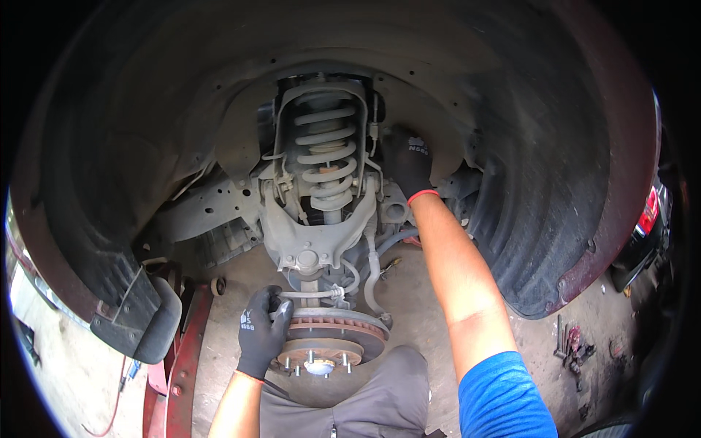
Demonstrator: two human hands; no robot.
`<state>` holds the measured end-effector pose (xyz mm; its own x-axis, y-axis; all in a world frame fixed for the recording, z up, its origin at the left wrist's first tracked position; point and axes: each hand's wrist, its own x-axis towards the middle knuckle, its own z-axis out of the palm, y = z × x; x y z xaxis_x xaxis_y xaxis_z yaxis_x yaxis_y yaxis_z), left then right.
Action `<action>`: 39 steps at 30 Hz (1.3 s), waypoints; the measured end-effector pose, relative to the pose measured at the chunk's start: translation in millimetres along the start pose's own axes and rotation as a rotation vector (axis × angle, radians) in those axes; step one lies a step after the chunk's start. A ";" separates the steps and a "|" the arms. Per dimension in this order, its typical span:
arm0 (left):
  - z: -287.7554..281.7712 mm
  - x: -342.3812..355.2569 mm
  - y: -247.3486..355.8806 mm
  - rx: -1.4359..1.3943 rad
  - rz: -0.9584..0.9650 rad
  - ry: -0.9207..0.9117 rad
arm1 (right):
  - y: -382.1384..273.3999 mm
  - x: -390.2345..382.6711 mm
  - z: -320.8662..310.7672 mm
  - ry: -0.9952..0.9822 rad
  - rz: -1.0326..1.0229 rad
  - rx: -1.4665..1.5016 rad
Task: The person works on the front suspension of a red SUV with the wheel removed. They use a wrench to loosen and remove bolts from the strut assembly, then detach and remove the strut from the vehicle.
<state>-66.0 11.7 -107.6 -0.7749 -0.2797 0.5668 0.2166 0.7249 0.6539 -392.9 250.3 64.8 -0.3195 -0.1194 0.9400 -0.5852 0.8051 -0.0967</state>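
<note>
I look into a car's wheel arch with the wheel off. My left hand (263, 332), in a black glove, grips the left edge of the rusty brake disc (332, 332) with its wheel studs. My right hand (409, 164), also gloved in black with a red cuff, reaches up behind the coil spring strut (326, 157) and rests on parts at the upper right of it; its fingers are partly hidden. The upper control arm (310, 237) sits between spring and disc.
The dark wheel arch liner (540, 182) curves around everything. A red jack or stand (182, 358) is at lower left beside a black mud flap (150, 325). Several tools (573, 343) lie on the dirty floor at right. My grey-trousered knee (380, 398) is below the disc.
</note>
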 end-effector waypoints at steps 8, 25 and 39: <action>2.5 -1.9 -7.2 0.020 0.059 0.058 | 23.9 16.4 17.0 -0.202 -0.348 -0.307; -91.2 -245.8 -124.6 -0.028 -0.319 0.493 | -52.5 -210.8 -69.7 -0.630 -0.459 0.009; -348.8 -459.7 -349.3 0.923 -1.067 0.483 | -331.6 -193.7 -130.6 -0.243 -0.469 0.111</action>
<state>421.7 -332.5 -421.8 -0.0154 -0.9640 0.2654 -0.8972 0.1305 0.4220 -39.6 82.4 -42.6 -0.1602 -0.5930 0.7891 -0.7778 0.5680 0.2689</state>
